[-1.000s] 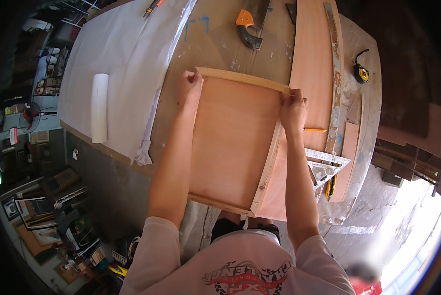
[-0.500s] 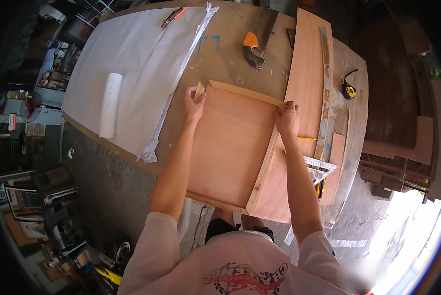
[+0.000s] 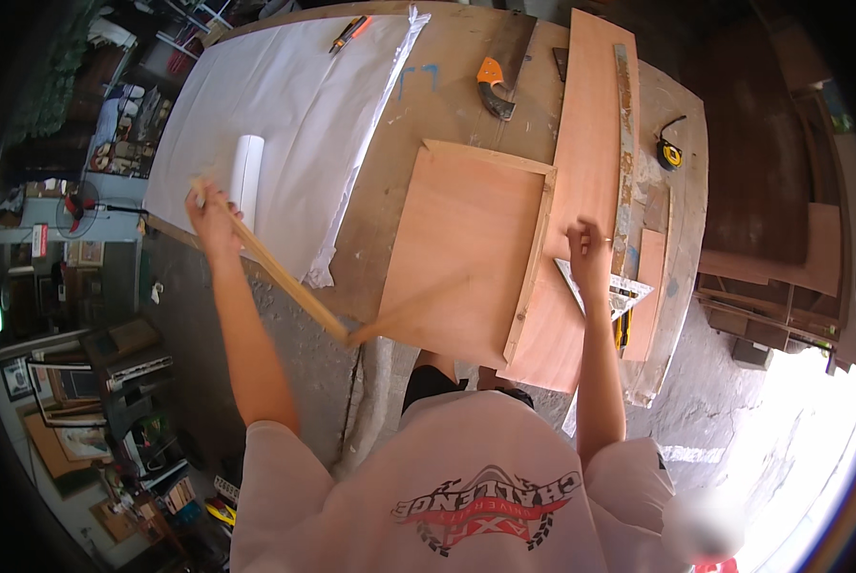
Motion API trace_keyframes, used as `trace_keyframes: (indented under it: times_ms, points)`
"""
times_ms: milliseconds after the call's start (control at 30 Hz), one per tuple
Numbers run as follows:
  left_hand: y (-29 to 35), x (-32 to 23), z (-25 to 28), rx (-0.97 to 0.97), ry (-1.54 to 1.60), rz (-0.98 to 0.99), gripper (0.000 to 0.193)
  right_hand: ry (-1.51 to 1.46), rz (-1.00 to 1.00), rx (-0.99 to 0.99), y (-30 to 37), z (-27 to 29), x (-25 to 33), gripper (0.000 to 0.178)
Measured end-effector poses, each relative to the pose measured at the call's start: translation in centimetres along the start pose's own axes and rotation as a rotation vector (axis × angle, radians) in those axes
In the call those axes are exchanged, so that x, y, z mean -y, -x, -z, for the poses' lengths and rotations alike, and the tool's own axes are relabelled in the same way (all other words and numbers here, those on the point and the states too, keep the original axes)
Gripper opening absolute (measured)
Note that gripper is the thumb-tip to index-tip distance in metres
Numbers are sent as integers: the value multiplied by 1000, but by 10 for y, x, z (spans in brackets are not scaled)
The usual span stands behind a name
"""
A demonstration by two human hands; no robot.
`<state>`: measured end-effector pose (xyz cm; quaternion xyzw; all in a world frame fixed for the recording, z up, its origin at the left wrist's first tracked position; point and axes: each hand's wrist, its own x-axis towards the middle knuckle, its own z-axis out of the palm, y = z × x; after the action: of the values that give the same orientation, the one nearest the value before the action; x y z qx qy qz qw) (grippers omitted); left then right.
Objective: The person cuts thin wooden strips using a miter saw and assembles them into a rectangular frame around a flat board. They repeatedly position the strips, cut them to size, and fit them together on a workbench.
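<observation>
My left hand grips one end of a joined pair of thin wooden strips, raised at the left over the sheeted part of the table. They meet in a corner, and the blurred second strip runs over the near edge of a thin plywood panel. Wooden edging lines the panel's far and right sides. My right hand is above a long plywood board, right of the panel, fingers curled in. Whatever may be inside them is hidden. Just nearer me lies a clear set square.
A white roll lies on white sheeting, with orange-handled pliers farther off. Beyond the panel is a handsaw. A metal straightedge and a tape measure are on the right. A fan stands left of the table.
My left hand has swung left, lifting the joined strips off the panel's left and near sides. My right hand has let go of the panel's far right corner and moved right and nearer.
</observation>
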<state>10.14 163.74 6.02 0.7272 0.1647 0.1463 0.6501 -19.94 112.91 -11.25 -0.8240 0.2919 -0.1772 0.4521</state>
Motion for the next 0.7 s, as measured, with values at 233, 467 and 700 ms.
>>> trace_keyframes:
  times_ms: [233, 467, 700]
  points:
    - [-85, 95, -42, -58, 523, 286, 34, 384, -234, 158, 194, -30, 21, 57]
    - [-105, 167, -177, -206, 697, 621, 32, 417, -411, 79, 214, -70, 37, 48]
    - [-124, 173, -239, -266, 390, 540, 44, 399, -467, -39, 247, -78, 56, 43]
